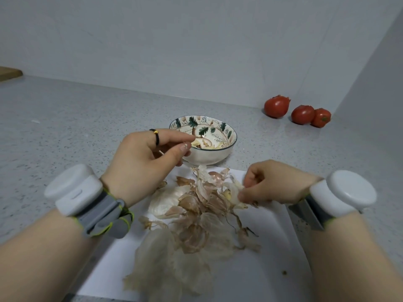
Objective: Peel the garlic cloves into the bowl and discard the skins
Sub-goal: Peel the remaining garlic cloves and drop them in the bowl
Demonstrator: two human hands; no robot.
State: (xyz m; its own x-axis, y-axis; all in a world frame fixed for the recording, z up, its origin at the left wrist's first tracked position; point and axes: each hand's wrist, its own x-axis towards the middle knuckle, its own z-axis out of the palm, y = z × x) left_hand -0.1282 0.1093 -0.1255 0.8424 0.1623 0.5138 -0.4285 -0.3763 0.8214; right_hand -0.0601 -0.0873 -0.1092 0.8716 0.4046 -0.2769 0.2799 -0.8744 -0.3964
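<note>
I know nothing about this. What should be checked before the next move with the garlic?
1. Bowl upright, close to the hands: ok.
2. Cloves lying in the bowl: ok.
3. Left hand at the bowl rim, holding a clove: cannot tell.
4. Right hand pinching skins: ok.
5. Skins discarded: not ok, they are piled on the sheet.
6. Unpeeled garlic left in the pile: cannot tell.

Three red tomatoes sit right of centre on the speckled grey desk; a wooden board corner shows far left.
</note>
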